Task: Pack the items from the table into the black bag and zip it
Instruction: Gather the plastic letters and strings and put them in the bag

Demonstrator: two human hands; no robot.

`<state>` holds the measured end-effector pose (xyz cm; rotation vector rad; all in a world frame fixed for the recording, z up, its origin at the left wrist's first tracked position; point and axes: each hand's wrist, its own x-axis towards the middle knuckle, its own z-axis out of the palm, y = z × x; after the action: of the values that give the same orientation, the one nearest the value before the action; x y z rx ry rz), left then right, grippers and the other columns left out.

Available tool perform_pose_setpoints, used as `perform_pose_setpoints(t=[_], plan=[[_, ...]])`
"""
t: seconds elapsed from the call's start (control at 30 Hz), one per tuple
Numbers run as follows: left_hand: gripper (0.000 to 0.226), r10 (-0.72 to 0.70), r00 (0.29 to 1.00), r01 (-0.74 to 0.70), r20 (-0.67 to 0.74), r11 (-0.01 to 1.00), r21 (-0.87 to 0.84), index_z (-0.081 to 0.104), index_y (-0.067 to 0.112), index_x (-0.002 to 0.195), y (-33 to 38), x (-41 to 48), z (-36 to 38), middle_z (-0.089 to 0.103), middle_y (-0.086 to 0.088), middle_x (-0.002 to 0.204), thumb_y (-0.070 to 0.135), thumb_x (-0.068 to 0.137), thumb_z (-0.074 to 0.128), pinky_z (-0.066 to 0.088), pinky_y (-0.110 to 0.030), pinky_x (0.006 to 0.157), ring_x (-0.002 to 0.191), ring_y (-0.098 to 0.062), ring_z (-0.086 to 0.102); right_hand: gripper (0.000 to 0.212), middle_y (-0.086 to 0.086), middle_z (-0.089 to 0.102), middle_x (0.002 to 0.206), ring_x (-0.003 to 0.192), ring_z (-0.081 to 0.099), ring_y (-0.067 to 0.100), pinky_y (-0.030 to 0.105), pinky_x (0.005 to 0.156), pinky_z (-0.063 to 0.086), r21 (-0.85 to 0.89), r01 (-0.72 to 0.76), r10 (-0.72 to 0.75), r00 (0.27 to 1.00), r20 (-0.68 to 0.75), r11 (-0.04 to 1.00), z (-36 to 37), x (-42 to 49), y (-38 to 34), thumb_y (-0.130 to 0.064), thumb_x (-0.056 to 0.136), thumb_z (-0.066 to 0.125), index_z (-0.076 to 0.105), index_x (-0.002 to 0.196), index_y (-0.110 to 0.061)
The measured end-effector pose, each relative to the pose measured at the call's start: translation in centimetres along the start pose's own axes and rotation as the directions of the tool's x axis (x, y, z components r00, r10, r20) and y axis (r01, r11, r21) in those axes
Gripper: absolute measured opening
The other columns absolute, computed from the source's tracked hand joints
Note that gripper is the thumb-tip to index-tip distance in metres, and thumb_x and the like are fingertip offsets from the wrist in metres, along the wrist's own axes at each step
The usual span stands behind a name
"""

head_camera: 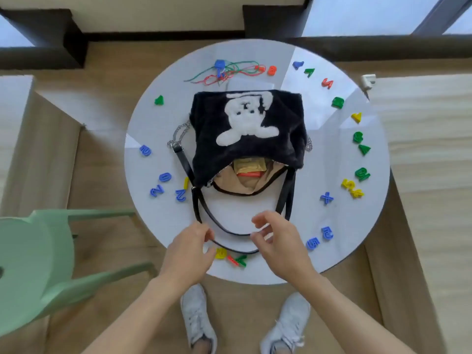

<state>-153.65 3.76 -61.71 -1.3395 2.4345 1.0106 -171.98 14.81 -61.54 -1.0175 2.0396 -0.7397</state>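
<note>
A black furry bag (pixel 281 129) with a white bear on it lies in the middle of the round white table (pixel 281 251). Its zip mouth faces me and gapes open, showing a tan lining and a yellow and orange packet (pixel 249 168) inside. The bag's black strap (pixel 229 229) loops toward the near edge. My left hand (pixel 189 247) pinches the strap at its left side. My right hand (pixel 277 241) hovers over the strap's right side, fingers spread, holding nothing. Coloured plastic letters and numbers lie around the bag, such as a yellow one (pixel 221 253) beside my left hand.
Tangled red and green strings with a blue piece (pixel 220 69) lie at the table's far side. A clear sheet (pixel 251 84) sits behind the bag. A green chair (pixel 38 264) stands at the left. Beige sofa pieces flank the table.
</note>
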Motion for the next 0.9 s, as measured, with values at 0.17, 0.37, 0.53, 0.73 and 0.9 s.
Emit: perform_pose_setpoints(t=[0.17, 0.37, 0.53, 0.73, 0.9], plan=[[0.028, -0.095, 0.995, 0.096, -0.030, 0.993, 0.064, 0.051, 0.020, 0.114, -1.8, -1.0, 4.6, 0.047, 0.005, 0.112, 0.022, 0.089, 0.061, 0.043, -0.027, 0.072, 0.102, -0.016, 0.049, 0.022, -0.015, 0.056, 0.107, 0.085, 0.062, 0.005, 0.038, 0.072, 0.054, -0.152, -0.119, 0.123, 0.992, 0.016, 0.981, 4.6, -3.3, 2.9, -0.024, 0.088, 0.063, 0.058, 0.109, -0.027], [0.034, -0.025, 1.000, 0.022, 0.018, 0.990, 0.140, 0.047, 0.016, 0.118, -2.5, -0.2, 8.0, 0.045, 0.001, 0.113, 0.028, 0.090, 0.061, 0.045, -0.028, 0.068, 0.101, -0.018, 0.048, 0.037, -0.006, 0.048, 0.114, 0.084, 0.059, 0.021, 0.032, 0.058, 0.041, -0.398, -0.184, 0.208, 0.978, 0.018, 0.899, 8.6, -4.5, 4.9, -0.032, 0.086, 0.069, 0.050, 0.117, -0.024], [0.039, 0.003, 1.000, -0.003, 0.000, 0.976, 0.219, 0.046, 0.017, 0.119, -2.0, -0.7, 9.6, 0.046, 0.002, 0.113, 0.040, 0.091, 0.062, 0.042, -0.024, 0.064, 0.101, -0.017, 0.047, 0.046, -0.002, 0.048, 0.109, 0.078, 0.060, 0.022, 0.029, 0.050, 0.039, -0.421, -0.147, 0.134, 0.989, -0.062, 0.895, 9.9, -4.6, 5.2, -0.030, 0.081, 0.078, 0.050, 0.117, -0.023], [0.028, 0.031, 0.999, -0.032, 0.009, 0.969, 0.243, 0.049, 0.017, 0.114, -1.3, -0.1, 9.7, 0.044, 0.002, 0.113, 0.034, 0.094, 0.061, 0.044, -0.027, 0.062, 0.100, -0.016, 0.049, 0.035, -0.003, 0.046, 0.104, 0.079, 0.055, 0.018, 0.027, 0.044, 0.037, -0.403, -0.108, 0.081, 0.993, -0.082, 0.909, 11.1, -4.0, 5.2, -0.020, 0.082, 0.075, 0.055, 0.110, -0.026], [0.024, 0.091, 0.995, -0.097, 0.032, 0.955, 0.282, 0.052, 0.017, 0.110, -1.6, 0.1, 9.7, 0.048, 0.003, 0.111, 0.033, 0.095, 0.061, 0.038, -0.024, 0.061, 0.096, -0.016, 0.047, 0.018, -0.001, 0.043, 0.097, 0.072, 0.043, 0.017, 0.027, 0.042, 0.031, -0.420, -0.070, 0.042, 0.996, -0.076, 0.905, 11.8, -3.6, 6.0, -0.011, 0.086, 0.070, 0.054, 0.090, -0.019]])
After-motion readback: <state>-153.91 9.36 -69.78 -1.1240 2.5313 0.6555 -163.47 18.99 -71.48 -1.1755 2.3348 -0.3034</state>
